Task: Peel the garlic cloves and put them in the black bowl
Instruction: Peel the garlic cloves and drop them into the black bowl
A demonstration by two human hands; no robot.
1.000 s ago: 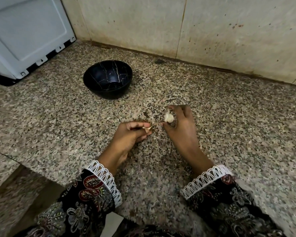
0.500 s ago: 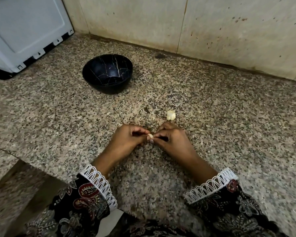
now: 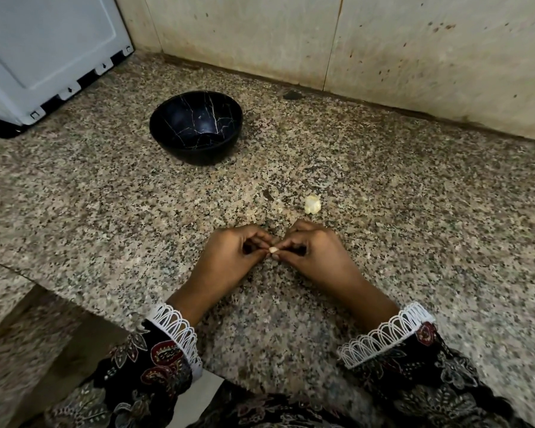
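Left hand [image 3: 229, 257] & right hand [image 3: 315, 257] pinch 1 small pale garlic clove [image 3: 273, 249]; black bowl [image 3: 196, 126] at 11 o'clock, lumpy cream garlic piece [image 3: 312, 204] at 1.

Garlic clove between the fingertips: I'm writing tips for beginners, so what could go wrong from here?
1. The clove is pinched only at the tips of the left hand and right hand; it could slip out and get lost against the speckled granite counter.
2. The black bowl sits well beyond the hands, so the clove might drop on the way.
3. The other garlic piece lies loose nearby and could be knocked away.
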